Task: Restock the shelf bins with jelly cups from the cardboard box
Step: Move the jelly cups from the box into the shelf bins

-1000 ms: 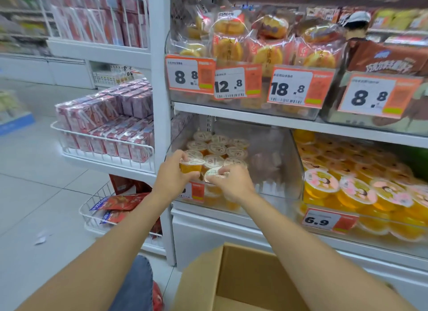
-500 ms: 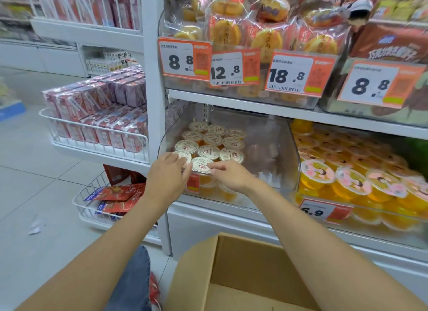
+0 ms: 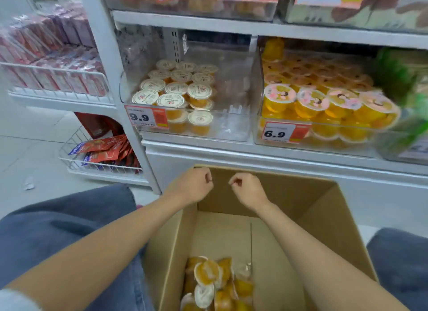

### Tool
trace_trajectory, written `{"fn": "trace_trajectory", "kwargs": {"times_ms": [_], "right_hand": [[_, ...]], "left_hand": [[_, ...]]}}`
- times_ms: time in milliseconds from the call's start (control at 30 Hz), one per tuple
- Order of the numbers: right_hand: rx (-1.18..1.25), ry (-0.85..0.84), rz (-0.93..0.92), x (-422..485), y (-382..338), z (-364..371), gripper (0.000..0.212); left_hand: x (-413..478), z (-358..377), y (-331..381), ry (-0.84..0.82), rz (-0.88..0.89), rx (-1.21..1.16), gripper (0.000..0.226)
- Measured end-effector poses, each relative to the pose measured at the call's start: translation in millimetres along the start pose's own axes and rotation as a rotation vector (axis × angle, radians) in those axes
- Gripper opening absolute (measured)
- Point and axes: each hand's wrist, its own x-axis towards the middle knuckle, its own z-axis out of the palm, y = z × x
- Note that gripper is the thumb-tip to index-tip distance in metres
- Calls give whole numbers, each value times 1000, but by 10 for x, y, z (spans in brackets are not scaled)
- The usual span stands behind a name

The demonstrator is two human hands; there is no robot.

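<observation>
A cardboard box (image 3: 324,220) is seen nearest, open at the top, between two legs in blue jeans (image 3: 58,229). A loose heap of jelly cups (image 3: 208,280) with orange filling and white lids lies on its floor at the near end; some are tipped on their sides. The far part of the box floor shows bare cardboard.

Above the far end of the box, the left hand (image 3: 192,185) and the right hand (image 3: 249,189) are held side by side, a little apart. The fingers of each are curled in toward the palm, and nothing is seen held in either.

Beyond the box, on the lower shelf, a clear bin (image 3: 231,130) is stocked in its left part with white-lidded cups (image 3: 176,88), set upright in rows and stacked in layers. A price tag marked 9.9 (image 3: 146,118) is fixed to its front left corner. Just to its right, a second clear bin (image 3: 328,149) is packed with larger orange cups under pink pictured lids (image 3: 312,100), and it bears a tag marked 6.9 (image 3: 284,132). Green packs (image 3: 398,74) at the far right are too blurred to be made out.

To the left of the shelf post, a low wire basket (image 3: 69,146) holds red packets (image 3: 106,146), and a wire rack (image 3: 58,68) above it holds pink-wrapped packs (image 3: 58,56). On the shelf above, more clear bins (image 3: 231,9) with tags are cut off by the frame's top edge.
</observation>
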Motion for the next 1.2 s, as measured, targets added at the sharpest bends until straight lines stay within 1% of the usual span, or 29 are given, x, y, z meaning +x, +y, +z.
{"fn": "trace_trajectory", "kwargs": {"times_ms": [33,100,167,233,300,333,367,433,500,567,633,667,733,767,867,900,967,1000,1033,1100,1133,1200], "right_hand": [[-31,-93,86,-76,262,63,22],[-75,-280,245,-256,754,199,23],[-108,-406,348,-484,1203,346,24],[-101,-473,425,-703,1580,512,22],[-54,-511,484,-828,1777,703,18],[-22,-522,502,-848,1810,809,20],[16,-531,509,-853,1823,927,26],[55,-585,466,-849,1766,1144,42],[-27,-664,357,-847,1707,1354,57],[-146,-753,265,-876,1721,1572,78],[-193,-776,278,-927,1818,1792,98],[-187,-749,292,-952,1857,1867,100],[-176,-644,299,-967,1915,1939,91],[-168,-593,299,-948,1927,1934,85],[-34,-456,392,-860,1959,1867,76],[10,-403,419,-839,1954,1819,70],[53,-281,442,-814,1931,1701,57],[60,-221,436,-789,1905,1618,54],[68,-166,428,-760,1863,1513,54],[105,-69,405,-673,1695,1241,63],[128,-27,383,-625,1582,1094,70],[138,29,307,-540,1306,793,78]], "left_hand": [[-13,178,10,-77,-29,41,6],[-24,535,31,-217,-70,137,14],[-51,907,40,-422,-117,221,24],[-87,1268,28,-670,-162,315,35],[-135,1553,-42,-867,-230,371,49],[-169,1647,-81,-940,-277,375,56],[-206,1714,-138,-1001,-309,391,64],[-261,1795,-299,-1055,-297,413,75],[-293,1860,-502,-1010,-269,380,76],[-337,1892,-610,-961,-294,325,78],[-385,1923,-633,-923,-268,352,81],[-411,1945,-635,-890,-238,384,81],[-451,1996,-670,-812,-210,379,78],[-466,2013,-691,-790,-232,338,75],[-465,2032,-757,-714,-339,169,62],[-449,2017,-746,-677,-378,101,57],[-387,1980,-708,-574,-434,-33,52],[-348,1953,-677,-519,-451,-105,49],[-316,1909,-628,-476,-483,-201,45],[-257,1775,-484,-411,-563,-450,38],[-229,1697,-401,-387,-604,-580,38],[-166,1494,-236,-320,-646,-775,44]]}}
